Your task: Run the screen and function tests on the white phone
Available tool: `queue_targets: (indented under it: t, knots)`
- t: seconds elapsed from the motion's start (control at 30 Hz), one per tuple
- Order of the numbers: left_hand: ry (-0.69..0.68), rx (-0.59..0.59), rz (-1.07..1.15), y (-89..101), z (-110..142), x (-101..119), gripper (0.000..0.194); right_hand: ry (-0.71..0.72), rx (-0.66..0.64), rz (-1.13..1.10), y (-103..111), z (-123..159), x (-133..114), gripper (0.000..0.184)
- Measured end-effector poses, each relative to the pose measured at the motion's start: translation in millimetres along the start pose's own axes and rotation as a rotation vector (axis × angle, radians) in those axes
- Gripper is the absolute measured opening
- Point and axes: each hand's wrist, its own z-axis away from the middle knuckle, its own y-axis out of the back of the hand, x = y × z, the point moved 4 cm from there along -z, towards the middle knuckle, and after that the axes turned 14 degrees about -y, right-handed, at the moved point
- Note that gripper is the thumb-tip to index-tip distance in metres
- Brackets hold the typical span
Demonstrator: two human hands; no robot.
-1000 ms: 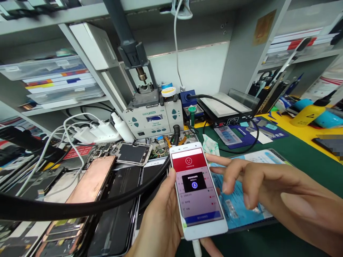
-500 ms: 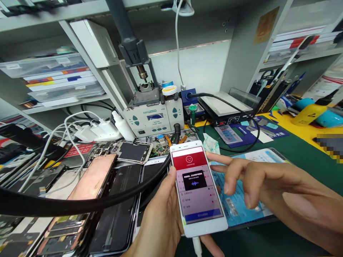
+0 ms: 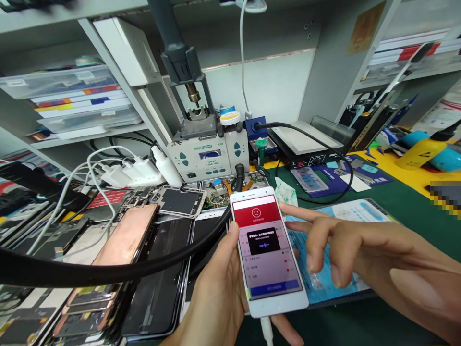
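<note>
My left hand (image 3: 216, 283) is wrapped round a white smartphone (image 3: 272, 264), thumb along its left edge and fingertips showing past its lower right side. Its lit screen has a red banner with a sad face, a list, a dark pop-up with a sound wave and a blue bar below. From the phone's bottom end hangs a white charging cable (image 3: 267, 330). Beside the right edge hovers my right hand (image 3: 349, 245), fingers apart and partly bent, nothing in it. Two of its fingertips reach the phone's edge; whether they touch it I cannot tell.
Behind the phone stands a hot air rework station (image 3: 211, 156), its thick black hose (image 3: 144, 271) crossing the left side. Opened phones and parts, including a copper-coloured panel (image 3: 124, 235), cover the left. A blue-and-white packet (image 3: 324, 283) lies under my right hand. A yellow bottle (image 3: 421, 151) stands right.
The view has shifted slightly, so the background sits a little further right. The sound wave on the screen's pop-up looks different. Both hands keep nearly the same pose.
</note>
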Motion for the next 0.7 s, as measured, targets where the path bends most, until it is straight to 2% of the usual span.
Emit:
queue_targets:
  t: [0.1, 0.23, 0.43, 0.57, 0.7]
  knots:
    - [0.002, 0.014, -0.009, -0.3, -0.2, -1.2, 0.059, -0.034, -0.074, 0.000, -1.2, -1.0, 1.1, 0.029]
    - [-0.037, 0.042, -0.029, -1.8, 0.1, -1.2, 0.057, -0.029, -0.100, 0.017, -2.3, -1.3, 0.6, 0.030]
    - [-0.081, 0.033, -0.087, -4.1, 3.9, 0.6, 0.053, 0.023, -0.037, 0.057, -4.6, -0.3, 1.4, 0.041]
    - [-0.057, 0.011, -0.073, -4.7, 3.2, 0.8, 0.055, 0.015, -0.128, 0.117, -4.2, 0.9, 3.7, 0.033]
    - [-0.089, 0.029, -0.064, -5.3, 3.8, 3.0, 0.061, 0.049, -0.142, 0.120, -4.7, 0.9, 0.9, 0.035]
